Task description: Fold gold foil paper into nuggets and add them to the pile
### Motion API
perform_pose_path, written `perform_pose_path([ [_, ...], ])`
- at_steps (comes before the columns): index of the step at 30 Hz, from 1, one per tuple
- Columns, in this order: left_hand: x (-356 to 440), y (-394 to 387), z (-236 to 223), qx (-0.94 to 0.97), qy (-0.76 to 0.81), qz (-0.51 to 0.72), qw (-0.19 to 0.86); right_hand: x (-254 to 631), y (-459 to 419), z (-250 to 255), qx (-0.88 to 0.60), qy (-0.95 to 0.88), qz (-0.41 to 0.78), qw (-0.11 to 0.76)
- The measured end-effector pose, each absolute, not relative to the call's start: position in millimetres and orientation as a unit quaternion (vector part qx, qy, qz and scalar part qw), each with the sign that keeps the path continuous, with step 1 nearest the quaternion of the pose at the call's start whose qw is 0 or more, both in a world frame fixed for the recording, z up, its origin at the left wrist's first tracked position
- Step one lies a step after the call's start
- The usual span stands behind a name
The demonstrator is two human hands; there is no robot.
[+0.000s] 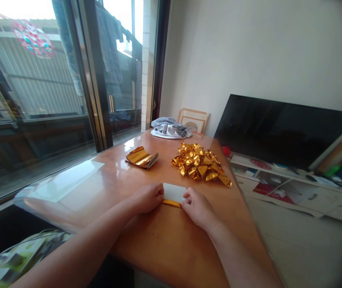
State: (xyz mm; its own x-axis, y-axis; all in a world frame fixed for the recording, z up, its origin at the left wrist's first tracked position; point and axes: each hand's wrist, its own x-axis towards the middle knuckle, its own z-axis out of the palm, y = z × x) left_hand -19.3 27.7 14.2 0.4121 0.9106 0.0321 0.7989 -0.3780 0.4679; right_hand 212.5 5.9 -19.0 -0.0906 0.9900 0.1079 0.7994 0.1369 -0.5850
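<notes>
Between my hands lies a sheet of gold foil paper point(174, 192), its pale side up, with a narrow gold strip folded over along the near edge. My left hand point(150, 197) pinches the left end of that fold. The right end is gripped by my right hand point(197, 204), fingers curled. Beyond my left hand sits a stack of gold foil sheets point(141, 157), slightly curved. A heap of folded gold foil pieces point(200, 163) rests farther out on the right.
The wooden table point(165, 236) has its right edge close to my right forearm. Folded cloth point(171, 128) and frames point(194, 120) are at the far end. A pale sheet point(77, 180) lies at left by the window. A television point(279, 128) stands on a white cabinet point(293, 192).
</notes>
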Motion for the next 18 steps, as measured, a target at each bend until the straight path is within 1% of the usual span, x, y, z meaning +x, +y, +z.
perform_pose_path([
  [4,-20,27,16,0.823,0.514,0.146,0.191,212,6,-20,-0.622,-0.716,0.189,0.255],
  [12,-19,20,14,0.833,0.506,0.145,0.170,211,2,-14,-0.628,-0.715,0.185,0.245],
  [15,-20,17,13,0.846,0.493,0.152,0.132,211,1,-13,-0.628,-0.717,0.184,0.242],
  [18,-19,15,14,0.875,0.454,0.154,0.061,211,1,-15,-0.625,-0.718,0.183,0.247],
])
